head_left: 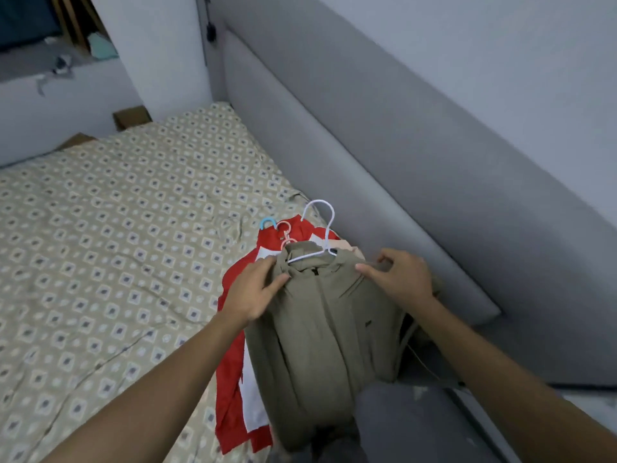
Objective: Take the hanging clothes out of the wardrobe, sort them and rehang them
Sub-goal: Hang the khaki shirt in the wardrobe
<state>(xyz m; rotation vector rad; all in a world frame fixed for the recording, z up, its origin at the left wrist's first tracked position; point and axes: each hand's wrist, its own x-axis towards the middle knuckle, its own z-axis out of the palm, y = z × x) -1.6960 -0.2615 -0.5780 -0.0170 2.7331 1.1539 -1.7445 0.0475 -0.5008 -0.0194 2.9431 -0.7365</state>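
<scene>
On the far left, a bed (100, 228) covered by a beige sheet with a repeated diamond print is seen, stretching from the lower left edge up toward a pale wall. Beyond its far edge, a brown cardboard box (132, 117) is partly shown against the wall. Further right, near the bed's right side, a pile of clothes on hangers is laid on the sheet. At the bottom of the pile a red and white garment (240, 379) is spread, its left edge exposed. Above its collar a blue hanger hook (268, 222) and a pink hanger hook (284, 228) are seen close together. On top of the pile an olive-green jacket (334, 329) is laid, hung on a white hanger (320, 225) whose hook points away from the person. The left hand (257, 289) is placed on the jacket's left shoulder, the fabric near the collar being pinched between thumb and fingers. The right hand (397, 275) is set on the jacket's right shoulder, with its fingers curled into the cloth and a fold gripped there. Both bare forearms are extended from the bottom of the view. To the right, a grey padded headboard (417, 178) is run diagonally along the bed, with a pale wall above it.
</scene>
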